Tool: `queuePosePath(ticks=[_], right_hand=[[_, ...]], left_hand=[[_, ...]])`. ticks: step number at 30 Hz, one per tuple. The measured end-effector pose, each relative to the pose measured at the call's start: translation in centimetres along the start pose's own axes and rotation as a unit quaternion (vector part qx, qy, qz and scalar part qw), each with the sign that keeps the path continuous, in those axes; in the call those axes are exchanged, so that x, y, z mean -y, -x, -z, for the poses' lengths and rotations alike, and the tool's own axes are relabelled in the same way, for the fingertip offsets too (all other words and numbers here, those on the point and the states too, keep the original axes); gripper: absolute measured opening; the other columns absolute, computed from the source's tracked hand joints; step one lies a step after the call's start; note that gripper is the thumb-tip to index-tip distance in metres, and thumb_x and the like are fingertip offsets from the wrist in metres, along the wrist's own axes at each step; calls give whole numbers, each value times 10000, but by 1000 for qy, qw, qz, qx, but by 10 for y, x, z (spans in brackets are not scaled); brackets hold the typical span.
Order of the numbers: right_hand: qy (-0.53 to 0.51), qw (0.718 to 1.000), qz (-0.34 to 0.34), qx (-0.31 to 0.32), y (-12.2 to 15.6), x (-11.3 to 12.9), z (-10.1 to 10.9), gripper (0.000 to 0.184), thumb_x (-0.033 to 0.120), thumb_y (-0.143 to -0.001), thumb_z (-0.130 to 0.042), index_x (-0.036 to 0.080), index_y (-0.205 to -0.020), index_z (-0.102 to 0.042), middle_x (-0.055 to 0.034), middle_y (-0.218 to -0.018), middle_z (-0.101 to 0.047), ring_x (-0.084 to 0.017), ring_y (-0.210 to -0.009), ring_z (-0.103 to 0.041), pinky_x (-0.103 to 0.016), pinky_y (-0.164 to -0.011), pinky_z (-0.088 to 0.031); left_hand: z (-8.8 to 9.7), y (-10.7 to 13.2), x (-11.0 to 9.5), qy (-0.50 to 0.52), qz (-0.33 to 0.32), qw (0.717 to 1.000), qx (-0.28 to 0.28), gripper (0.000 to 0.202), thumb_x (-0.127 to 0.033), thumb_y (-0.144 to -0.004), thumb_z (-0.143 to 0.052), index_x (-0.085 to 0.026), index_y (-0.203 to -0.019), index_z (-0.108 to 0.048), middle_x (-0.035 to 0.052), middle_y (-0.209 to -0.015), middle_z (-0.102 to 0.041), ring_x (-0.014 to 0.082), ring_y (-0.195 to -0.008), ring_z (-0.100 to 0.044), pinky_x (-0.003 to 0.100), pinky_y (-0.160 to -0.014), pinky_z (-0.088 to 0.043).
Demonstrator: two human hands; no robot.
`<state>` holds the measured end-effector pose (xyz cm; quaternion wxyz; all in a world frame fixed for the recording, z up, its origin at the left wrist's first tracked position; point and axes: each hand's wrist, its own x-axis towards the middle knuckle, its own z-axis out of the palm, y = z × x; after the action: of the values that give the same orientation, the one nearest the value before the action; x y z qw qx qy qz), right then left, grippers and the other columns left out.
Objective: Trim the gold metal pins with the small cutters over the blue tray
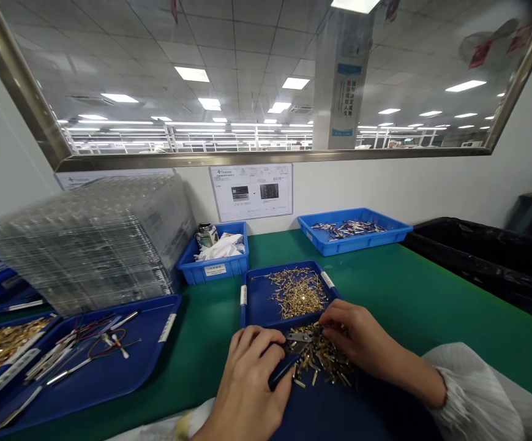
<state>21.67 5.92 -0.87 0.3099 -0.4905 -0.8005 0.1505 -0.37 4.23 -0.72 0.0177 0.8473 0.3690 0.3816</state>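
Observation:
My left hand (251, 380) is wrapped round the dark handles of a pair of pliers (286, 367), whose metal jaws point right. Close to the jaw tips, my right hand (360, 334) has its thumb and fingers pinched together; what they hold is too small to make out. Under both hands lies a heap of small gold-coloured metal pins (330, 361) on a dark blue tray (311, 416). Just beyond, another blue tray (259, 303) holds more thin gold pins (300, 294).
To the left, a blue tray (128, 370) holds wired metal pieces, beside gold parts (3, 346). Stacked clear plastic trays (109, 245) stand behind. A blue bin (215, 269) with white cloth and a shallow blue tray (362, 242) of small parts sit at the back. Black plastic bags (472, 257) are at right.

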Motion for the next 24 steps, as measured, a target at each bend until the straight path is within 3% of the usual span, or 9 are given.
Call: queuePosePath(ticks=[5,12,17,24], right_hand=[[14,999,4,38,3,4,-10,140,108,-797,-516,181,-732,-615,-13,-774,-587,-142,-703,-547,-245,-642,-386],[-93,994,-34,50,1,12,-5,160,137,-832,-474,167,-763,-616,14,-652,-596,-108,-574,-507,-202,-520,-353],[-84,995,8,48,2,16,-4,153,107,-821,-495,165,-764,-625,-4,-704,-606,-121,-636,-540,-215,-585,-384],[-77,996,27,32,3,17,-5,181,67,-821,-466,167,-792,-614,-19,-764,-596,-129,-691,-560,-226,-626,-407]], left_hand=[[1,-1,-1,-13,12,1000,8,79,-103,-711,-582,-174,-678,-567,47,-876,-621,239,-811,-534,458,-726,-430],[2,0,-2,18,11,998,64,93,-104,-717,-571,-185,-672,-562,34,-880,-613,224,-835,-527,421,-750,-438],[3,0,-5,21,-1,998,63,89,-97,-717,-569,-180,-686,-569,39,-893,-612,222,-847,-515,415,-761,-436],[5,-1,-8,-17,-8,998,62,95,-104,-737,-537,-178,-689,-572,49,-834,-604,211,-743,-511,380,-648,-434]])
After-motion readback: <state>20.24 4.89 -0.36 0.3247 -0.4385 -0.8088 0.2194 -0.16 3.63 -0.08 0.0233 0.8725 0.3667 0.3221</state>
